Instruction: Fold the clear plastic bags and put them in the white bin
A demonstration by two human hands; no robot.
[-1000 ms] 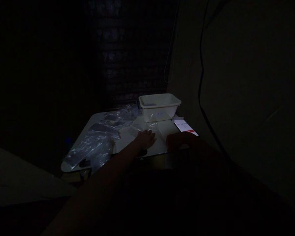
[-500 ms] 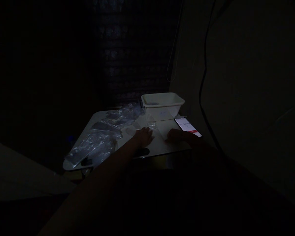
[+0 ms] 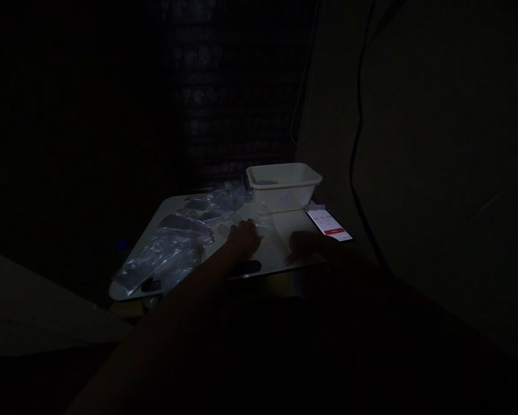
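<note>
The picture is very dark. On a small white table (image 3: pixel 224 249) lies a clear plastic sheet or bag (image 3: pixel 269 230), in front of a white tub (image 3: pixel 280 199). My left hand (image 3: pixel 244 238) rests on the left part of this plastic with its fingers bent; whether it pinches the plastic is too dark to tell. At the plastic's right edge is my right hand (image 3: pixel 299 245), low over the table, its fingers mostly lost in shadow. More crumpled clear plastic bags (image 3: pixel 167 251) are spread over the table's left side.
A lit phone (image 3: pixel 330 225) lies at the table's right edge, beside my right hand. Dark slots cut into the table's near edge are visible. A black cable (image 3: pixel 358 150) hangs along the wall on the right, and a thin cord loop hangs behind the tub.
My left hand has moved slightly left and its fingers look more bent. My right hand has shifted a little left and nearer to me. The view has moved slightly.
</note>
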